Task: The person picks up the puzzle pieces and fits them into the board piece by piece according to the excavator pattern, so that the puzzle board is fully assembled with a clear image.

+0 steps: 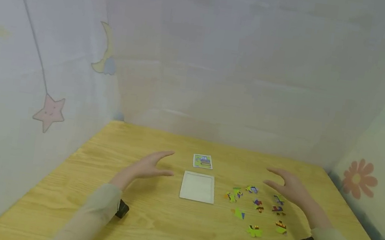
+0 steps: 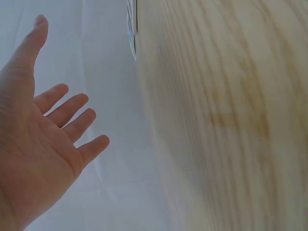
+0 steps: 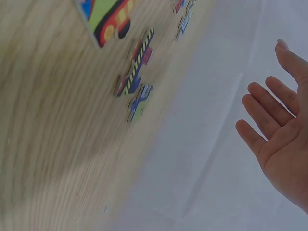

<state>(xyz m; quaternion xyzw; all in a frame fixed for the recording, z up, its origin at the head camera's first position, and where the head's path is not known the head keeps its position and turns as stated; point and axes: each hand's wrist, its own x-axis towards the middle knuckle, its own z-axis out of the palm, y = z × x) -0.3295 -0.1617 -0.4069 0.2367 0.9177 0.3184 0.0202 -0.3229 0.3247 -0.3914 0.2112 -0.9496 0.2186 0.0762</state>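
Note:
Above the table, my left hand [image 1: 148, 166] hovers with fingers spread and nothing in it, left of a shallow white square tray [image 1: 198, 187]. The left wrist view shows that hand [image 2: 48, 130] with palm and fingers extended. On the other side, my right hand [image 1: 290, 187] is held up, empty, over the scattered jigsaw pieces. Its fingers look straight and apart in the right wrist view, where a striped puzzle piece [image 3: 136, 62] lies on the wood. Behind the tray is a small picture card [image 1: 203, 161] with a vehicle on it. Several colourful puzzle pieces [image 1: 254, 231] lie right of the tray.
The wooden table [image 1: 162, 230] meets a pale cloth backdrop [image 1: 235, 81] at its far edge. Printed curtains stand at both sides, with a pink star [image 1: 49, 112] on the left and a red flower [image 1: 359, 178] on the right.

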